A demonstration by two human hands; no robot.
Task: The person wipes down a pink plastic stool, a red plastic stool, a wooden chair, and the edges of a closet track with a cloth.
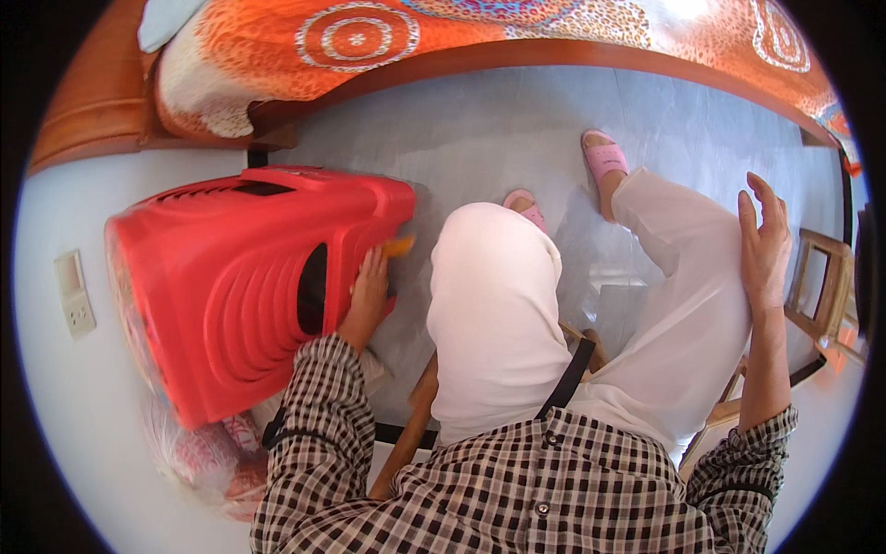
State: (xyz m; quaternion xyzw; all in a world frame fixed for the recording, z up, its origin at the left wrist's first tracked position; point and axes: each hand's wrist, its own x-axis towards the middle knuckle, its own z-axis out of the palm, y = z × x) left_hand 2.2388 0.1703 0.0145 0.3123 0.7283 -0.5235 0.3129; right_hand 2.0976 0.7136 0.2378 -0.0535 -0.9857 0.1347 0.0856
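Note:
My left hand (368,294) reaches to the near right side of a red plastic stool or similar moulded piece (256,277), beside its dark oval opening. A small orange-yellow object (399,246) shows at my fingertips; it is blurred, and whether my fingers grip it is hard to tell. My right hand (764,232) is raised beside my right knee in white trousers, its fingers apart and slightly curled, with nothing in it.
A bed with an orange patterned cover (356,41) spans the far side. Clear plastic bags (208,457) lie at the lower left, near a wall with a socket (77,311). A wooden stool (820,284) stands at the right. My feet wear pink slippers (606,159).

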